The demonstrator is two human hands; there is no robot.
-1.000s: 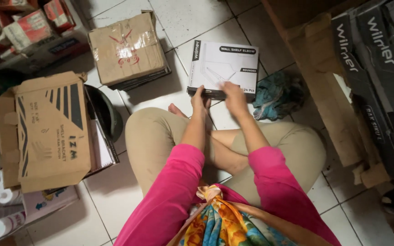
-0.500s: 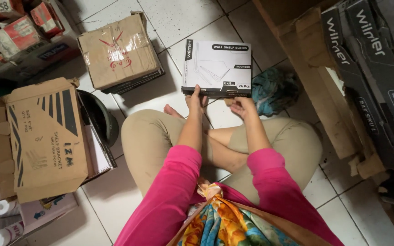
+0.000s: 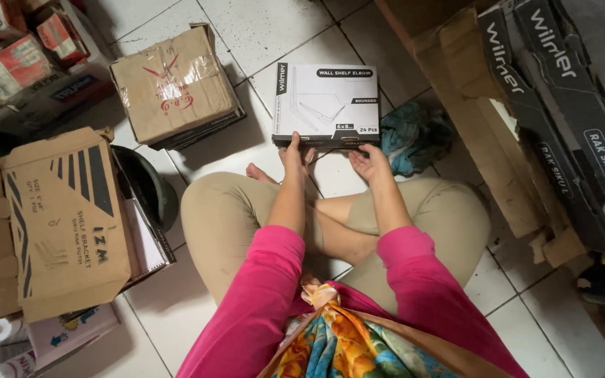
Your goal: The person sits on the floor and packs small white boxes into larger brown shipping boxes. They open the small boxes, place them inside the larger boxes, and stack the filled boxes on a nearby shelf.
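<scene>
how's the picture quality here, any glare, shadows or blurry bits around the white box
Head view: the white box is sharp and evenly lit, no glare; both hands, left hand and right hand, are crisp; the taped cardboard box casts a soft shadow on the tile floor; the left edge is dim.

I see the left hand (image 3: 294,150) and the right hand (image 3: 369,161) holding the near edge of a white box (image 3: 327,105) on the tiled floor (image 3: 260,28). A taped brown box (image 3: 173,84) sits at ten o'clock. A blue rag (image 3: 414,136) lies at three o'clock.
</scene>
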